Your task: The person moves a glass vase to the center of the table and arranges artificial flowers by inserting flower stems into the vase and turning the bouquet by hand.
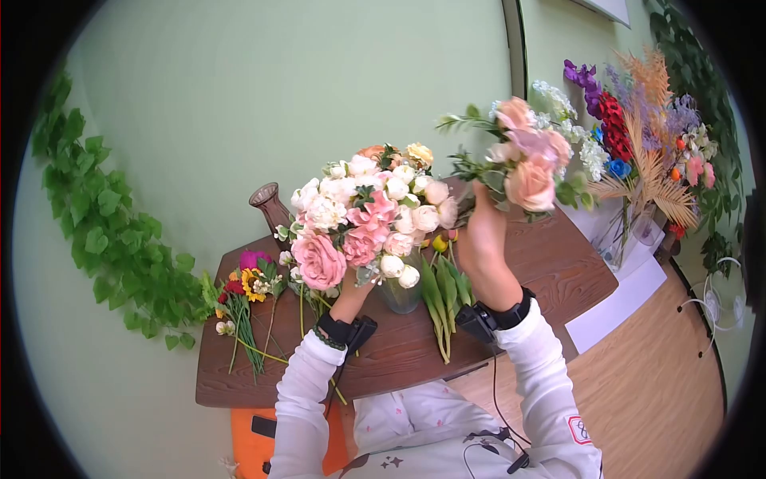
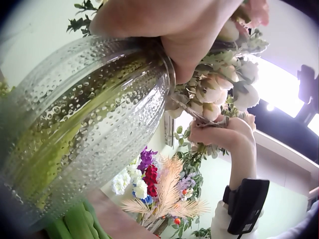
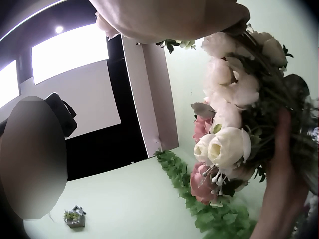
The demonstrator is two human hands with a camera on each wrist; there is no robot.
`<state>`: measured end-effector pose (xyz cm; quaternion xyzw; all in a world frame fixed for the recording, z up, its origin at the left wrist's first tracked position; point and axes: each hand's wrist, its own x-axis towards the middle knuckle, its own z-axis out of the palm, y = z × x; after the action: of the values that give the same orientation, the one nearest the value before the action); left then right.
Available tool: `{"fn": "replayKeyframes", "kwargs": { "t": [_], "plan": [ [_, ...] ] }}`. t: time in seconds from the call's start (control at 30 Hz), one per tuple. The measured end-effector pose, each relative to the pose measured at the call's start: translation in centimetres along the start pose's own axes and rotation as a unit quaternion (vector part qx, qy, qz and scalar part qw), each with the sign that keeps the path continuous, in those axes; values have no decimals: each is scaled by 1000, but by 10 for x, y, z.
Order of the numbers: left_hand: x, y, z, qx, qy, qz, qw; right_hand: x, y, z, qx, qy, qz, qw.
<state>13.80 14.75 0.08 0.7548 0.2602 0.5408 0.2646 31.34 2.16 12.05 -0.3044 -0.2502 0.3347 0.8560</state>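
Observation:
My left hand (image 1: pixel 349 302) grips the textured clear glass vase (image 2: pixel 94 104) at its rim. A full bouquet of white and pink flowers (image 1: pixel 369 207) rises from the vase, with its stems showing through the glass. My right hand (image 1: pixel 484 235) holds a smaller bunch of pale pink roses (image 1: pixel 531 172) with green leaves, raised to the right of the bouquet. In the left wrist view, the right hand (image 2: pixel 227 135) pinches stems close beside the white blooms. Several tulips (image 1: pixel 440 291) lie on the table between my forearms.
Loose flowers (image 1: pixel 251 283) lie on the left of the brown wooden table (image 1: pixel 550 263). A dark ribbed vase (image 1: pixel 271 209) stands at the back left. To the right is a clear vase (image 1: pixel 626 239) of colourful flowers. Leafy garland (image 1: pixel 96 207) hangs on the left wall.

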Motion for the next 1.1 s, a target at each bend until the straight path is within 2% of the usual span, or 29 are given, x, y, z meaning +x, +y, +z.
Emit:
{"fn": "replayKeyframes", "kwargs": {
  "t": [0.07, 0.1, 0.13, 0.17, 0.33, 0.4, 0.47, 0.5, 0.53, 0.57, 0.6, 0.67, 0.7, 0.73, 0.8, 0.83, 0.87, 0.93, 1.0, 1.07, 1.1],
  "plan": [
    [-2, 0, 1, -5, 1, -3, 1000, 5, 9, 8, 9, -7, 18, 1000],
    [-2, -1, 0, -7, 3, -4, 1000, 11, 23, 9, 8, 2, -26, 1000],
    [42, 3, 21, -8, 4, -6, 1000, 12, 27, 14, 8, 10, -69, 998],
    [23, 2, 12, -10, 7, -7, 1000, 10, 27, 16, 14, 12, -55, 998],
    [17, -1, 9, -16, 19, -18, 1000, -10, 17, 29, 42, -7, 18, 999],
    [-2, -1, -5, -19, 22, -23, 999, -7, 25, 22, 27, -47, 74, 996],
    [3, -5, 1, -23, 27, -29, 999, -11, 28, 18, 28, -42, 52, 997],
    [3, -5, 3, -24, 30, -32, 999, -9, 36, 9, -156, -73, -30, 985],
    [10, -5, 6, -26, 34, -34, 999, -10, 40, 1, -334, -102, -111, 931],
    [14, -5, 9, -29, 37, -36, 998, -15, 44, -5, -395, -105, -135, 902],
    [1, -7, -1, -31, 40, -38, 998, -17, 48, -14, -396, -105, -135, 902],
    [-17, -9, -4, -35, 45, -42, 997, -12, 73, -37, -224, -140, 10, 964],
    [-19, -7, -5, -37, 48, -44, 997, -15, 85, -27, -590, 11, -189, 785],
    [-4, -9, -2, -39, 50, -46, 997, -18, 83, -34, -590, 11, -190, 785],
    [-4, -10, -2, -44, 55, -49, 996, -31, 57, -39, -475, -54, -181, 859],
    [-19, -10, -2, -46, 58, -52, 996, -24, 66, -37, -294, -20, -153, 943],
    [-23, -12, -7, -48, 59, -55, 996, -34, 36, -19, 44, -15, -9, 999],
    [-24, -12, -7, -52, 62, -61, 995, -27, 40, -26, 23, 1, -34, 999],
    [-24, -2, -5, -54, 63, -64, 995, -23, 43, -31, 66, -2, -21, 998],
    [-18, 32, 1, 69, 23, -25, 997, -20, 46, -37, 69, 0, 21, 997],
    [-17, 29, 2, 69, 22, -24, 997, -19, 48, -37, 65, 6, 12, 998]
  ]
}}
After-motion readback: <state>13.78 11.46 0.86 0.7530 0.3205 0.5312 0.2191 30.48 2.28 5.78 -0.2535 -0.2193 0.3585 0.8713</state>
